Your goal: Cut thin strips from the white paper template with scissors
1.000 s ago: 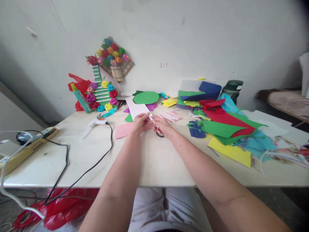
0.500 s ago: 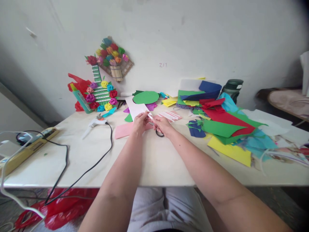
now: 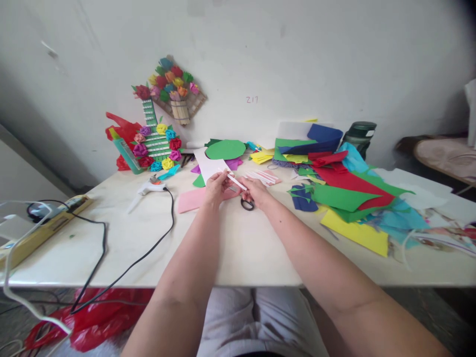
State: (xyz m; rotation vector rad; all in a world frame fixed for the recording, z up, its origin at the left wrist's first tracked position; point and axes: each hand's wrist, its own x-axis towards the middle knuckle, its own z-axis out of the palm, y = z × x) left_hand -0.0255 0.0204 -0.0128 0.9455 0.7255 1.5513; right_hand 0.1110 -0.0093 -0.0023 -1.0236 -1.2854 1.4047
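My left hand [image 3: 215, 187] is closed on a sheet of white paper [image 3: 208, 167] that tilts up and away from me over the table. My right hand [image 3: 256, 192] grips black-handled scissors [image 3: 247, 204]; the handle loop shows below my fingers and the blades point up-left toward the paper. A narrow white strip [image 3: 236, 182] runs from the paper's edge to my right fingers. A pink sheet [image 3: 189, 199] lies flat under and to the left of my hands.
A glue gun [image 3: 147, 189] with a black cord [image 3: 122, 270] lies left of the hands. Paper flower crafts [image 3: 158, 145] lean on the wall. Piles of coloured paper [image 3: 345, 193] cover the right side, with a dark green bottle [image 3: 359, 136] behind. A power strip [image 3: 44, 225] sits far left.
The scissors' blades have shifted slightly up along the paper and a white strip now stands out more clearly between my hands. My arms have stayed almost where they were.
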